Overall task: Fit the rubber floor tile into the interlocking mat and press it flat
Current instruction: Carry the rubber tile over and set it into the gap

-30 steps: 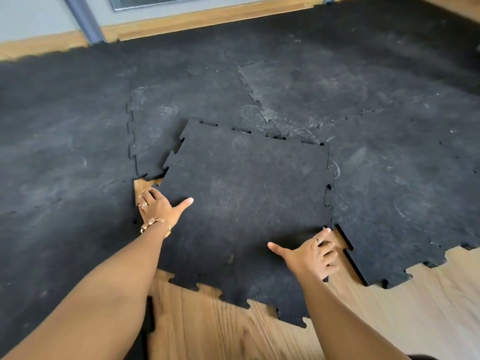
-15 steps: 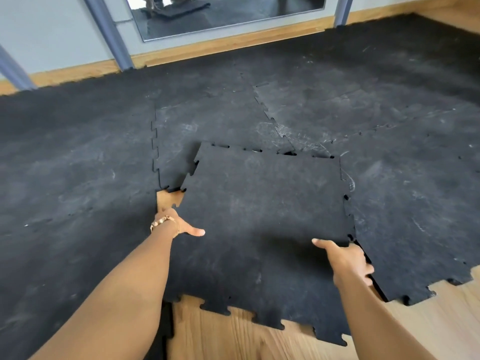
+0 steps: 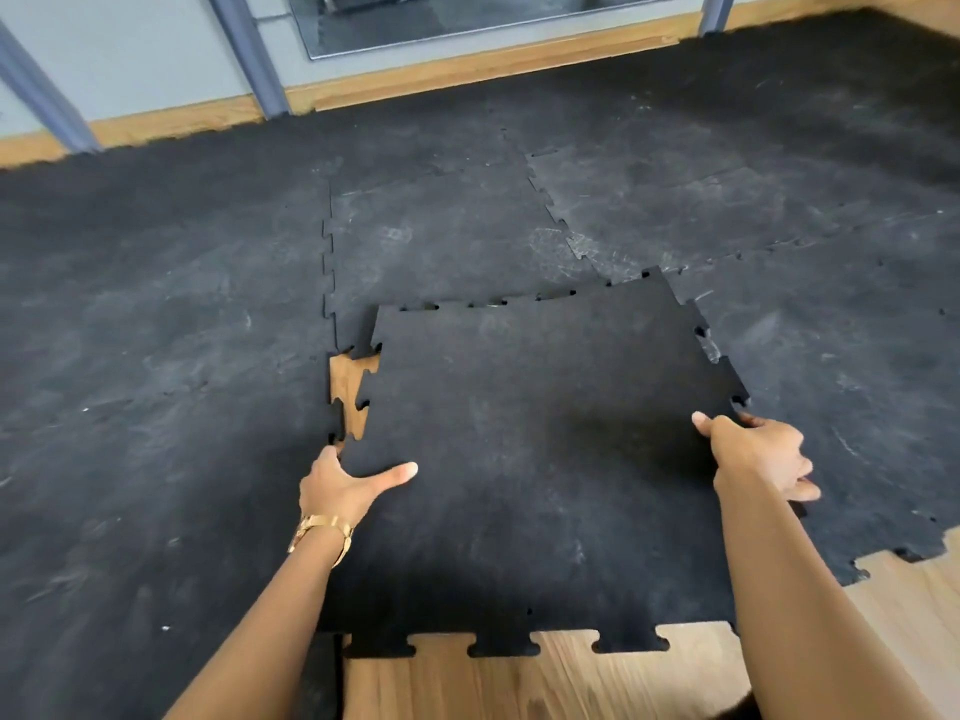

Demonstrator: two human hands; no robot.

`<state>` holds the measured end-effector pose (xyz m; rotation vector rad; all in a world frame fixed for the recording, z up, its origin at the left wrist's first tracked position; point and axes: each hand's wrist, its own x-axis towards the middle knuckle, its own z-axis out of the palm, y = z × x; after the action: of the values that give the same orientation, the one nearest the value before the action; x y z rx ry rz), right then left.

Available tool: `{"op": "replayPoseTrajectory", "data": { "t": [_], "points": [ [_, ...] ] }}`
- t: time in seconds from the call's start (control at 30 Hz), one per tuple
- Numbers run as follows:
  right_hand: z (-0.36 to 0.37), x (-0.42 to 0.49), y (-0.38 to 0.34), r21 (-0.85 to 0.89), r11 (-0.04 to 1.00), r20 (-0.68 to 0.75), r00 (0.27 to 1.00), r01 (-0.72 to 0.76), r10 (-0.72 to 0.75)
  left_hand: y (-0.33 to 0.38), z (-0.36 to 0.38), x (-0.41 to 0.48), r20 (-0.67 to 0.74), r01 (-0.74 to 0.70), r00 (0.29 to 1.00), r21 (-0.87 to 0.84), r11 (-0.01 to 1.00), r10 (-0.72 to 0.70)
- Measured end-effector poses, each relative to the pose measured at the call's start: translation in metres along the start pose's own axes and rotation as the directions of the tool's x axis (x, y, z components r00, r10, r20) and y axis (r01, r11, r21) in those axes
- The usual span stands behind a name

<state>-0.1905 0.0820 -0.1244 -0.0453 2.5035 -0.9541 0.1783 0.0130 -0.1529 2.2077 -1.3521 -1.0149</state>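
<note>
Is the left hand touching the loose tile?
Touching. The head view shows the left hand gripping the tile's left edge, thumb flat on top.

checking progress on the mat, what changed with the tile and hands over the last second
The loose tile swung round, squarer to the gap, though bare wood shows at its left. The right hand went from resting at the right corner to gripping the right edge. The left hand stayed on the left edge; the laid mat unchanged.

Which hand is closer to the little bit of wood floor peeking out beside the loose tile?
The left hand. It grips the loose tile at its left edge, just below the wood gap. The right hand holds the opposite edge, across the tile.
</note>
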Motion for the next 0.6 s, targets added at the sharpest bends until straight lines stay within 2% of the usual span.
{"op": "replayPoseTrajectory", "data": {
  "t": [0.1, 0.17, 0.23, 0.3, 0.37, 0.47, 0.6],
  "points": [
    [0.004, 0.002, -0.006, 0.006, 0.999, 0.011, 0.999, 0.043, -0.043, -0.007, -0.012, -0.013, -0.121, -0.067, 0.991, -0.125, 0.990, 0.052],
    [0.009, 0.000, -0.013, 0.000, 0.994, 0.038, 0.994, 0.106, -0.106, -0.024, -0.012, -0.026, -0.159, -0.023, 0.987, -0.194, 0.981, -0.008],
    [0.019, -0.004, -0.017, -0.015, 0.988, 0.076, 0.986, 0.151, -0.149, -0.043, -0.005, -0.039, -0.134, 0.067, 0.986, -0.216, 0.974, -0.097],
    [0.031, -0.007, -0.014, -0.040, 0.990, 0.101, 0.987, 0.132, -0.128, -0.059, 0.002, -0.042, -0.104, 0.134, 0.982, -0.188, 0.973, -0.155],
    [0.041, -0.003, -0.005, -0.058, 0.997, 0.118, 0.992, 0.049, -0.042, -0.066, 0.003, -0.036, -0.058, 0.167, 0.983, -0.127, 0.978, -0.176],
    [0.047, 0.003, 0.007, -0.105, 0.993, 0.141, 0.988, -0.056, 0.071, -0.067, -0.004, -0.023, 0.027, 0.211, 0.977, 0.043, 0.977, -0.212],
    [0.045, 0.010, 0.002, -0.129, 0.992, 0.151, 0.989, 0.015, 0.005, -0.059, 0.001, -0.028, 0.037, 0.201, 0.978, 0.136, 0.970, -0.207]
  ]
}}
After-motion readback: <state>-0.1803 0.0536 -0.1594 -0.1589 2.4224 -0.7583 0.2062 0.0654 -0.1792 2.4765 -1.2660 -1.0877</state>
